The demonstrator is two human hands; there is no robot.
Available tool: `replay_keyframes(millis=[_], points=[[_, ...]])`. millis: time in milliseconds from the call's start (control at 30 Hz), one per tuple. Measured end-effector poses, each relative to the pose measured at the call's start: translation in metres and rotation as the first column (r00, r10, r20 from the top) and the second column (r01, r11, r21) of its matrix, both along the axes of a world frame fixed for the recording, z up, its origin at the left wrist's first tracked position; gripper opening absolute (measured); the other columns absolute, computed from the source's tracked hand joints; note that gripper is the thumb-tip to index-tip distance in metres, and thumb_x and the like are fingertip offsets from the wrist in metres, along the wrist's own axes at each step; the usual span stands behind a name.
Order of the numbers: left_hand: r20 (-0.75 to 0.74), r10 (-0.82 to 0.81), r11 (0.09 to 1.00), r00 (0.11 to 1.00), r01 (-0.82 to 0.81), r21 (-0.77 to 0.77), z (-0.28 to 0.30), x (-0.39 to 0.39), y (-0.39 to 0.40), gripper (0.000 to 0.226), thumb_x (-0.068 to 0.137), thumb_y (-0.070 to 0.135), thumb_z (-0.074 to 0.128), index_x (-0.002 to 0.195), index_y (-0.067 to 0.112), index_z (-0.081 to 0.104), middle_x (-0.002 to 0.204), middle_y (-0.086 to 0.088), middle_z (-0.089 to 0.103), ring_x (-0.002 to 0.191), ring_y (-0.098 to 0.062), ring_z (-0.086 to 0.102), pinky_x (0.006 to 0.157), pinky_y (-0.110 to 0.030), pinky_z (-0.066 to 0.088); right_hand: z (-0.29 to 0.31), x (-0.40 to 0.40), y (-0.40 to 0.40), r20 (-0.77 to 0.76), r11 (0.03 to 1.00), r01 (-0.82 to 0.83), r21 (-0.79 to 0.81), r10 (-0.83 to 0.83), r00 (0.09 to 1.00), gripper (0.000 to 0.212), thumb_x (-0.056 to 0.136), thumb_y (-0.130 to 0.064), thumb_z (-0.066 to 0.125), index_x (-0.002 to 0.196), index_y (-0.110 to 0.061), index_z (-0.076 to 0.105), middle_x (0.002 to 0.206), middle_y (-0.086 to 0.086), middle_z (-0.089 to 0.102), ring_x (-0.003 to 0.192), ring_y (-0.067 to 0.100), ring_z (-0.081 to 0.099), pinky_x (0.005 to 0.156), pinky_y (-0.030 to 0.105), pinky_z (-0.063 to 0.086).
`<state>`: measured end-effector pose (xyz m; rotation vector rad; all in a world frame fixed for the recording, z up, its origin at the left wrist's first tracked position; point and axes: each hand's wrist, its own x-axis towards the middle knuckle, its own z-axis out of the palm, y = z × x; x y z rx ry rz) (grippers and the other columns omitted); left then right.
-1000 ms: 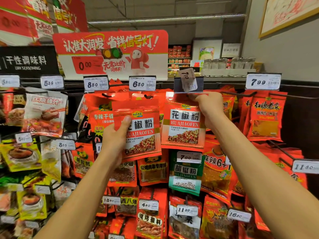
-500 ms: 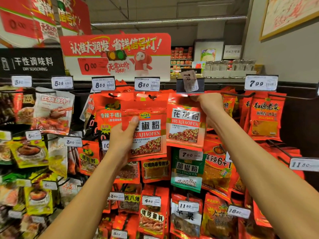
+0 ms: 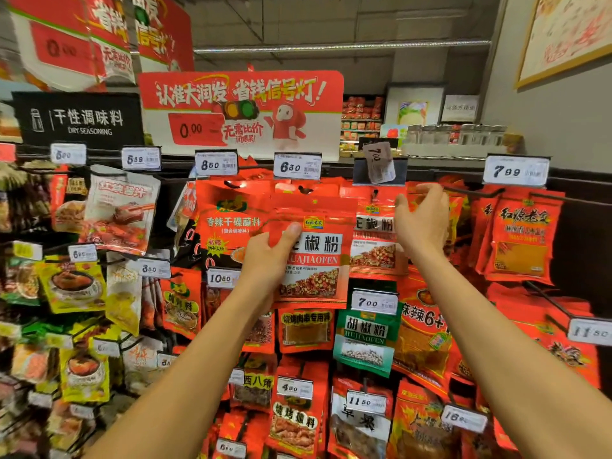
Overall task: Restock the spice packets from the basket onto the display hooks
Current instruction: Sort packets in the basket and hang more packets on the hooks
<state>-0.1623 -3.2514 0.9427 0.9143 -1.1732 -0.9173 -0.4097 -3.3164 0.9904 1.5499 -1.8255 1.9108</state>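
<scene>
My left hand [image 3: 266, 260] grips a red spice packet [image 3: 314, 260] by its left edge, thumb on the front, and holds it upright before the rack. To its right, a matching packet [image 3: 374, 250] hangs on a display hook [image 3: 375, 193] under a flipped-up 7.00 price tag [image 3: 379, 162]. My right hand [image 3: 422, 223] hovers in front of that hung packet's right side with thumb and fingers apart and nothing in it. The basket is out of view.
Red, yellow and green packets hang on every side on the rack's black hooks, each with a white price tag. A red promotional sign [image 3: 241, 114] stands above the top row. A 7.99 tag [image 3: 516, 170] and red packets [image 3: 520, 233] hang to the right.
My right hand has let go of the top of the hung packet and drawn back a little, fingers spread. My left hand has brought its packet closer to the hook.
</scene>
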Motion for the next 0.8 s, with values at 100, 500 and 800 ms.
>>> replay_keyframes(millis=[100, 500, 800], points=[[-0.005, -0.092, 0.996, 0.996, 0.092, 0.017, 0.003, -0.021, -0.007, 0.028, 0.091, 0.045, 0.071, 0.085, 0.018, 0.073, 0.091, -0.009, 0.079, 0.085, -0.027, 0.077, 0.081, -0.046, 0.062, -0.005, 0.004, 0.025, 0.301, 0.822, -0.564, -0.073, 0.558, 0.774, 0.005, 0.085, -0.026, 0.063, 0.089, -0.029, 0.065, 0.094, 0.002, 0.067, 0.072, 0.012, 0.063, 0.054, 0.027, 0.049], [-0.055, -0.061, 0.998, 0.997, 0.063, 0.032, 0.055, -0.101, -0.045, 0.018, 0.098, 0.030, 0.065, 0.088, 0.015, 0.065, 0.078, -0.006, 0.076, 0.067, -0.022, 0.074, 0.065, -0.045, 0.063, 0.012, 0.001, 0.002, 0.214, 0.931, -0.363, -0.039, 0.363, 0.907, 0.029, 0.084, -0.029, 0.066, 0.057, -0.020, 0.060, 0.053, -0.010, 0.059, 0.051, 0.006, 0.053, 0.052, 0.029, 0.041], [0.184, 0.134, 0.987, 0.974, -0.149, 0.068, 0.056, -0.106, -0.085, 0.035, 0.097, 0.045, 0.062, 0.075, 0.018, 0.059, 0.084, -0.018, 0.073, 0.082, -0.037, 0.071, 0.078, -0.045, 0.059, 0.006, -0.008, -0.022, 0.141, 0.971, -0.217, 0.096, 0.203, 0.969, 0.044, 0.092, -0.047, 0.067, 0.062, -0.015, 0.058, 0.065, 0.003, 0.065, 0.064, 0.024, 0.061, 0.060, 0.039, 0.044]])
